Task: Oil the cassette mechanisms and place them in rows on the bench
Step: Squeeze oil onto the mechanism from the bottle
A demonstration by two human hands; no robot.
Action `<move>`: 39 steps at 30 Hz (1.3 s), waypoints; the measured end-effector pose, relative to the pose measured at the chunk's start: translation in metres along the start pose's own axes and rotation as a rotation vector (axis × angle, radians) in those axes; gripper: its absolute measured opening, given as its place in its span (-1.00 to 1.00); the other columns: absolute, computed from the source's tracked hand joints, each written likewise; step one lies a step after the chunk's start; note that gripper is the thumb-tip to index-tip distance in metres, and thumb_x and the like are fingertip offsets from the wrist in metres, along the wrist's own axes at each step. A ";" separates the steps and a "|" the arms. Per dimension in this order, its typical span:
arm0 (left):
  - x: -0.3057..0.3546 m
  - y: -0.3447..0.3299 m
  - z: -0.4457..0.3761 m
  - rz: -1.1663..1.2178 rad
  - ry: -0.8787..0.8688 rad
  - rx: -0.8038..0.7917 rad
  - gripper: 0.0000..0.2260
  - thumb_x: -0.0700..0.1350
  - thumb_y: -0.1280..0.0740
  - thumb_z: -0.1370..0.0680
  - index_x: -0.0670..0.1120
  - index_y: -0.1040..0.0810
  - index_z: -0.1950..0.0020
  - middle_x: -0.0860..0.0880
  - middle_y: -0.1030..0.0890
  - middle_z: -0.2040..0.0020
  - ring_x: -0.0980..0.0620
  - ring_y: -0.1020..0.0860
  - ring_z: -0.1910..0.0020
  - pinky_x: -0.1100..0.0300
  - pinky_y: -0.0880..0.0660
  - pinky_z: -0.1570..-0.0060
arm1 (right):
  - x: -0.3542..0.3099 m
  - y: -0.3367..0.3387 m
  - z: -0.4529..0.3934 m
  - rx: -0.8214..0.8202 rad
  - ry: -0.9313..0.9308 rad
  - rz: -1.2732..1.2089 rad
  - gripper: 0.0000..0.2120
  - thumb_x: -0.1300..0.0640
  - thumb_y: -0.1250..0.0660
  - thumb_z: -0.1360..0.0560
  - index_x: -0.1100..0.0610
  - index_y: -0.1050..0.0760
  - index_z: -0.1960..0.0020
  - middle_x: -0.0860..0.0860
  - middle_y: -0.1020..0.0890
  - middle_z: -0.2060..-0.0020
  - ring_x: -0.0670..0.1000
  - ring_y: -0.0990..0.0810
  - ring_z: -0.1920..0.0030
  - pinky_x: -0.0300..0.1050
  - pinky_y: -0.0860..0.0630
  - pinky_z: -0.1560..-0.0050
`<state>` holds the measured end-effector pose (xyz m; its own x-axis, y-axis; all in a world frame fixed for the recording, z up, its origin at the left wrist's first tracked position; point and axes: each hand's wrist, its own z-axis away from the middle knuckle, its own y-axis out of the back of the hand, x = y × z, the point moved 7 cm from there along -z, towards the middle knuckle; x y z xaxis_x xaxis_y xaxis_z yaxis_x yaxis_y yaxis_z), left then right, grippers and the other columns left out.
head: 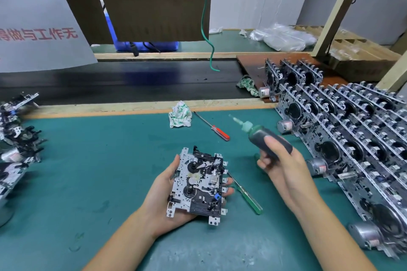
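left hand [164, 191]: palm up, fingers curled round the edges of 1 mechanism [198, 185], held flat above the mat [88, 182], face up
right hand [284, 165]: wrapped round 1 oil bottle [264, 136], thumb on top, nozzle pointing up-left, away from the mechanism, not touching it
mechanism in hand: metal plate, black plastic parts, 2 black spindles, 1 small blue part near the fingertips
rows [343, 130]: finished mechanisms standing on edge right of the right hand, packed touching in slanted lines; at least 4 lines, exact unit count cannot tell, far ones overlap
motors [285, 126]: 5 silver cylinders visible along the near side of the rows
pile [15, 138]: loose mechanisms well left of the left hand, tangled, count cannot tell
screwdrivers: 2; red handle [218, 132] beyond the hands, between them; green handle [248, 198] on the mat between the hands, shaft running under the held mechanism's right edge
rags: 2 white-green crumpled; one [180, 114] beyond the left hand by the wood strip, one [247, 84] farther off, just left of the rows
green wire [206, 17]: 1, hanging from above, far past both hands
plastic bags [284, 36]: heap at the far right, count cannot tell
sign [33, 13]: 1 white sheet, red characters, far upper left
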<state>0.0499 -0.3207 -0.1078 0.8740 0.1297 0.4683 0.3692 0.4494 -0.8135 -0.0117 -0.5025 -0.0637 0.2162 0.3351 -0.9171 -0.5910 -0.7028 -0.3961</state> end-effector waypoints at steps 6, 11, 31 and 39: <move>0.000 0.002 -0.003 -0.029 -0.011 -0.027 -0.36 0.24 -0.07 -0.55 -0.26 -0.51 -0.29 -0.36 -0.47 -0.28 -0.33 -0.48 -0.25 -0.14 -0.26 -0.35 | 0.012 -0.004 0.005 0.087 -0.181 -0.285 -0.77 0.03 -0.42 -0.26 0.09 -0.40 0.29 -0.07 -0.27 0.50 -0.16 -0.19 0.60 -0.36 -0.15 0.67; 0.001 0.002 -0.003 -0.045 -0.030 -0.055 -0.35 0.24 -0.08 -0.54 -0.28 -0.48 -0.31 -0.36 -0.47 -0.28 -0.32 -0.48 -0.24 -0.12 -0.27 -0.35 | 0.008 -0.006 0.012 0.129 -0.073 -0.104 -0.69 -0.01 -0.40 -0.26 0.09 -0.29 0.30 -0.08 -0.36 0.55 -0.17 -0.19 0.64 -0.36 -0.11 0.67; 0.002 0.003 -0.003 -0.023 -0.013 -0.016 -0.35 0.25 -0.09 -0.53 -0.27 -0.52 -0.29 -0.39 -0.45 -0.29 -0.35 -0.49 -0.23 -0.17 -0.39 -0.27 | 0.007 -0.010 0.014 0.083 0.012 0.105 -0.57 -0.07 -0.41 -0.23 0.29 -0.42 0.19 0.06 -0.46 0.49 -0.08 -0.32 0.61 -0.20 -0.40 0.58; 0.001 0.004 -0.001 -0.003 -0.009 0.008 -0.36 0.25 -0.07 -0.54 -0.26 -0.55 -0.25 -0.38 -0.48 -0.26 -0.35 -0.52 -0.19 -0.17 -0.39 -0.26 | 0.006 -0.010 0.014 0.084 0.031 0.109 -0.64 -0.04 -0.40 -0.26 0.25 -0.43 0.23 0.02 -0.48 0.49 -0.09 -0.34 0.59 -0.21 -0.45 0.56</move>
<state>0.0528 -0.3191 -0.1112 0.8697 0.1364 0.4744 0.3695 0.4573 -0.8089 -0.0159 -0.4849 -0.0643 0.1701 0.2390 -0.9560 -0.6751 -0.6785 -0.2897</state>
